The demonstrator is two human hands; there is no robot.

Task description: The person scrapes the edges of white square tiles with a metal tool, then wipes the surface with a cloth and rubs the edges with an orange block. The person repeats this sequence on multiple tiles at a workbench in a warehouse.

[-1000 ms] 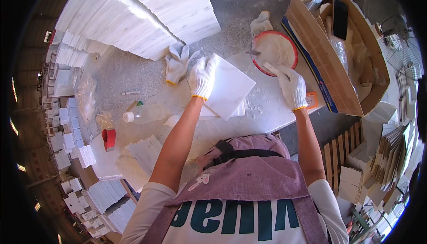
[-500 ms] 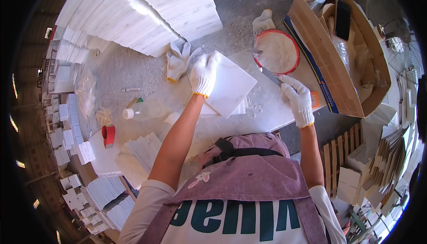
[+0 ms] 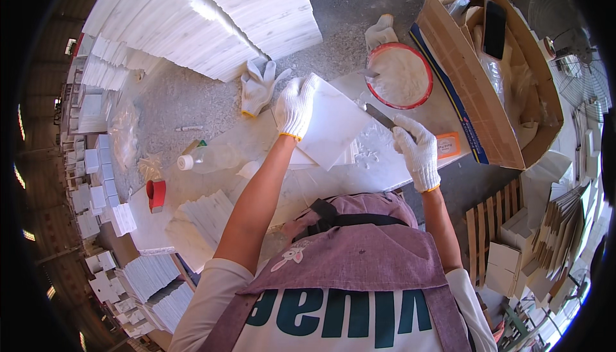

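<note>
My left hand (image 3: 296,108), in a white knit glove, grips the left side of a square white marble tile (image 3: 337,124). Its fingers are closed at the tile's edge, the fingertips partly hidden. Beneath this tile lie more tiles, their edges showing. A putty knife (image 3: 380,116) with a narrow metal blade is held in my gloved right hand (image 3: 417,153), closed round the handle. The blade's tip is at the tile's right corner; I cannot tell whether it touches. Beyond the knife stands a red-rimmed bowl (image 3: 428,89) of white powder or paste.
A cardboard box (image 3: 471,95) holding a phone (image 3: 494,28) stands at right, near an orange packet (image 3: 448,145). Spare gloves (image 3: 258,89), a clear bottle (image 3: 212,158) and a red tape roll (image 3: 155,197) lie left. Tall marble slab stacks (image 3: 212,25) rise at the back.
My right hand has brought the putty knife from the bowl's rim down and left to the tile's right corner. The orange packet shows more fully. My left hand stays on the tile.
</note>
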